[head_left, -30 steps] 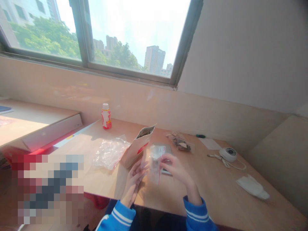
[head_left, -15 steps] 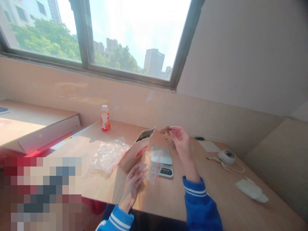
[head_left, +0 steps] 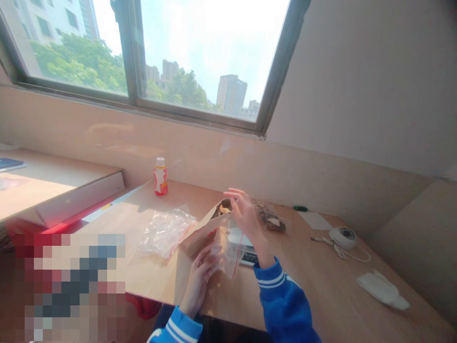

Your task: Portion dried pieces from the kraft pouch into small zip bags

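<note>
Since half a second ago, the right hand (head_left: 245, 213) has swung leftward, from above the bagged dried pieces (head_left: 273, 221) to the mouth of the paper pouch (head_left: 200, 233), and the brown piece it was pinching no longer shows plainly in its grip. Its fingers are extended and slightly spread at the pouch's rim; a pale piece (head_left: 224, 208) shows just beside the fingertips, though with the thumb hidden I cannot tell whether the hand grips anything.

Lower and nearer the body, the left hand (head_left: 200, 271) pinches a clear zip bag (head_left: 230, 255) by its left side, probably to keep it ready while the other hand is busy. Just beyond the left hand, the pouch stands with its mouth gaping toward the right hand, an angle that seems to make reaching in easy. Beneath the right forearm, partly covered by the zip bag, is a scale (head_left: 249, 257), seemingly placed there to be within reach of both hands.

Left of the left hand lie crumpled clear bags (head_left: 164, 233), with a bottle (head_left: 161, 178) farther beyond them. Well to the right of the right hand rest a white camera (head_left: 342, 237) with its cable and a white wrapper (head_left: 382, 288).
</note>
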A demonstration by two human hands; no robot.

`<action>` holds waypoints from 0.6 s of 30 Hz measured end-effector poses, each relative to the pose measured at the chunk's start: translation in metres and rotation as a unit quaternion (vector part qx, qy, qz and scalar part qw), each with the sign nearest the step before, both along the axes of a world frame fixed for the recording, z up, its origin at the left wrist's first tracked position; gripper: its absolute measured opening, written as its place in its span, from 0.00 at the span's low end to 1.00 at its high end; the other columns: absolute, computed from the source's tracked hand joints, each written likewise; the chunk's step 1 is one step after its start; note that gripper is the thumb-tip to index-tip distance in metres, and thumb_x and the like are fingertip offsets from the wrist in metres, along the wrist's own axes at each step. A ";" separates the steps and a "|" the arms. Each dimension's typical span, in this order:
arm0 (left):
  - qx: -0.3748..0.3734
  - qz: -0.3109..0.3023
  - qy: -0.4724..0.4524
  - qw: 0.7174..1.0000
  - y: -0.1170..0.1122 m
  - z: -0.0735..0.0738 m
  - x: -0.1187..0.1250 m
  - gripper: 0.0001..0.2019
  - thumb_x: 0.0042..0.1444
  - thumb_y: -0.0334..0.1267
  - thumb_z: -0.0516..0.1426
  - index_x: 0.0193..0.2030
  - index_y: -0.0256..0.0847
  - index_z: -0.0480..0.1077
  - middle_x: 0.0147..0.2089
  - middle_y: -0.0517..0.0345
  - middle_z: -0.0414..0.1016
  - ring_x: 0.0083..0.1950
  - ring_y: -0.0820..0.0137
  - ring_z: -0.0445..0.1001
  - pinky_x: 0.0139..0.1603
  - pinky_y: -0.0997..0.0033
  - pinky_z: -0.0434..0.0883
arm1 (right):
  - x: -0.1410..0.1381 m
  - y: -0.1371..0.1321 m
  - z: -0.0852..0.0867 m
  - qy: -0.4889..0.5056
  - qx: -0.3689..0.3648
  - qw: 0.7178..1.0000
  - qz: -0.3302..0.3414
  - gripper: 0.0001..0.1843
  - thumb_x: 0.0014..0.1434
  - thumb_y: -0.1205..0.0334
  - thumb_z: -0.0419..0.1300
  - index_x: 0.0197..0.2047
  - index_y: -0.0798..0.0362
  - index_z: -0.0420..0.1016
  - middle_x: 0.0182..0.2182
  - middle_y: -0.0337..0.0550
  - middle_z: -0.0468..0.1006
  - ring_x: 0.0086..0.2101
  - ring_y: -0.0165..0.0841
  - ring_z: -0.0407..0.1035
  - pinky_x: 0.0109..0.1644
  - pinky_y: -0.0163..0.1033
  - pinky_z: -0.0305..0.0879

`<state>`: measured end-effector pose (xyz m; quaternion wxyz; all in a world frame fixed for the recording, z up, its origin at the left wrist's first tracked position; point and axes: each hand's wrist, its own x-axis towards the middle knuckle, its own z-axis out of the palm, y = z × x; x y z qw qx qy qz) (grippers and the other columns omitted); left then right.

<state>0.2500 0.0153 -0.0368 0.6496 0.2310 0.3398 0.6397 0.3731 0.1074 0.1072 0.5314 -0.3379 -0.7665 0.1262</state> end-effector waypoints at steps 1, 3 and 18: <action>-0.002 0.002 -0.001 1.000 0.001 -0.001 0.000 0.24 0.46 0.39 0.65 0.51 0.38 0.73 0.56 0.44 0.75 0.54 0.58 0.75 0.51 0.65 0.74 | 0.001 -0.002 0.000 0.006 0.005 1.000 -0.003 0.13 0.66 0.63 0.49 0.44 0.49 0.75 0.47 0.45 0.74 0.51 0.35 0.66 0.59 0.44 0.60; -0.004 0.004 -0.003 1.000 0.002 -0.002 0.000 0.23 0.46 0.39 0.65 0.51 0.38 0.73 0.57 0.44 0.74 0.54 0.58 0.75 0.50 0.66 0.74 | 0.003 -0.008 0.000 0.003 0.010 1.000 -0.006 0.14 0.66 0.62 0.49 0.39 0.49 0.76 0.43 0.44 0.75 0.48 0.35 0.67 0.57 0.43 0.60; -0.015 0.005 -0.014 1.000 -0.001 0.005 0.003 0.23 0.44 0.37 0.65 0.50 0.41 0.73 0.50 0.49 0.77 0.49 0.63 0.76 0.51 0.66 0.72 | 0.002 -0.013 -0.017 -0.107 -0.008 0.994 -0.039 0.15 0.62 0.55 0.57 0.51 0.46 0.72 0.56 0.47 0.66 0.59 0.41 0.58 0.65 0.52 0.52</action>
